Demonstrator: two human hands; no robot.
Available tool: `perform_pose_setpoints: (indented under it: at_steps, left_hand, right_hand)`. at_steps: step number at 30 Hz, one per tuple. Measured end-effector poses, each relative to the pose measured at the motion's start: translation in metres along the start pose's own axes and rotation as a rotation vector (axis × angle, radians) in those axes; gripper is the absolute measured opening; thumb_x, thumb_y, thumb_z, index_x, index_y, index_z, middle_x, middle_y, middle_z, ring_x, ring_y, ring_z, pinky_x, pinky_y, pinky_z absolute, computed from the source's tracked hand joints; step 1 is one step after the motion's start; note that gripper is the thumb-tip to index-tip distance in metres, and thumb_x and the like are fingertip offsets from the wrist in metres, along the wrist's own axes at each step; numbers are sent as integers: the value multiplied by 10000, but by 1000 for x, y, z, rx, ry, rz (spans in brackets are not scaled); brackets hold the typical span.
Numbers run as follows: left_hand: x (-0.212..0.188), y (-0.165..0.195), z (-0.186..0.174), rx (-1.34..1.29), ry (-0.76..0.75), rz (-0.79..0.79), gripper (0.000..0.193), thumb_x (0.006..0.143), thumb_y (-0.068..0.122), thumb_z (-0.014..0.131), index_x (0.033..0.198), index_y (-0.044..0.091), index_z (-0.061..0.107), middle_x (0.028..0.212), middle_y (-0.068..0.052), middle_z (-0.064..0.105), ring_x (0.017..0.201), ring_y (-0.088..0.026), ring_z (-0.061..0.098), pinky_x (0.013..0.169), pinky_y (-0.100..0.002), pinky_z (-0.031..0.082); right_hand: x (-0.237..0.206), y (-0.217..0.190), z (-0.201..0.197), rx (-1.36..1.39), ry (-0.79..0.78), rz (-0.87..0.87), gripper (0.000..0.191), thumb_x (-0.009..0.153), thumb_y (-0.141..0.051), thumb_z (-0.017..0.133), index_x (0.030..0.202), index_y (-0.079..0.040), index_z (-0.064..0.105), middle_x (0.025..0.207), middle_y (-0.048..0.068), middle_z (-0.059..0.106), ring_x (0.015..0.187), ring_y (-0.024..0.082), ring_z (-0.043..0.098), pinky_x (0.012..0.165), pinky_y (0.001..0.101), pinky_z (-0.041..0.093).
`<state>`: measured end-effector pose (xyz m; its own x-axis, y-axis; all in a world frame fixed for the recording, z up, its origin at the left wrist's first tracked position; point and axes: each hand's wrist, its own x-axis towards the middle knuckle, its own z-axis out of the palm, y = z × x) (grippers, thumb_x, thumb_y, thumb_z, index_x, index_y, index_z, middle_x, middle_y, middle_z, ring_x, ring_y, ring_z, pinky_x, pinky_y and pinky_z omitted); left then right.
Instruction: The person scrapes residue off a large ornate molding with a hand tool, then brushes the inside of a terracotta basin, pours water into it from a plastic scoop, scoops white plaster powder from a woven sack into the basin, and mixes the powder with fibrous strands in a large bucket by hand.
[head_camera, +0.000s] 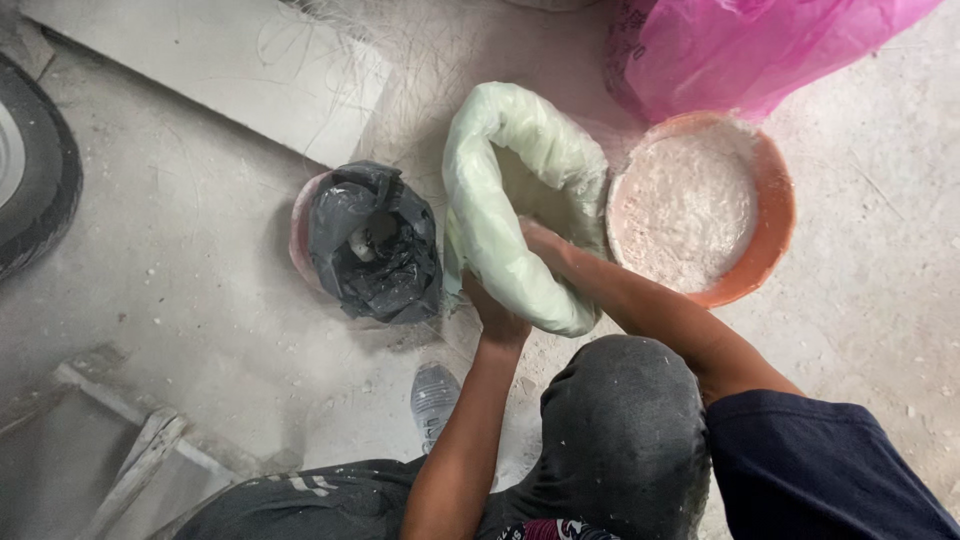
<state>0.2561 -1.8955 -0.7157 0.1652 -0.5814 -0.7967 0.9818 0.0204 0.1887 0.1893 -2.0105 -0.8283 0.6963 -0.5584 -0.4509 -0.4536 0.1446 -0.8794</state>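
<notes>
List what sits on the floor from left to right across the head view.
Tyre → black bag in a pink container → pale green sack, gripped by left hand and right hand → orange basin of white powder.

Sack (520, 200) between bin (372, 240) (left) and basin (770, 200) (right), bag (760, 45) behind basin

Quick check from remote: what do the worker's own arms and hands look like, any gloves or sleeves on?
No gloves: both hands, left hand and right hand, are bare, and the forearms are uncovered. A dark navy short sleeve covers the right upper arm. No watch or rings visible.
</notes>
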Motion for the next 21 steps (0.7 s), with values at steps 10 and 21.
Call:
perform_pose_setpoints:
  at_steps: [10,21]
  left_hand:
    - [-49,3,29,-57,-130,53,638,1001,526,432,1462,89,490,1338,-102,579,1245,-281,559,1047,-466,476]
    - [-155,2,88,230,291,-122,625,981,466,424,1479,88,444,1413,-185,523,1344,-339,534,1065,-520,489]
  right_hand:
    - [-70,-60,-5,153,14,-106,245,923,-249,622,1103,-98,689,983,80,718,897,240,690,832,372,584]
    - [-176,-130,-97,-855,274,-4,185,945,-262,618,1059,-157,718,978,28,725,872,185,685,798,336,586]
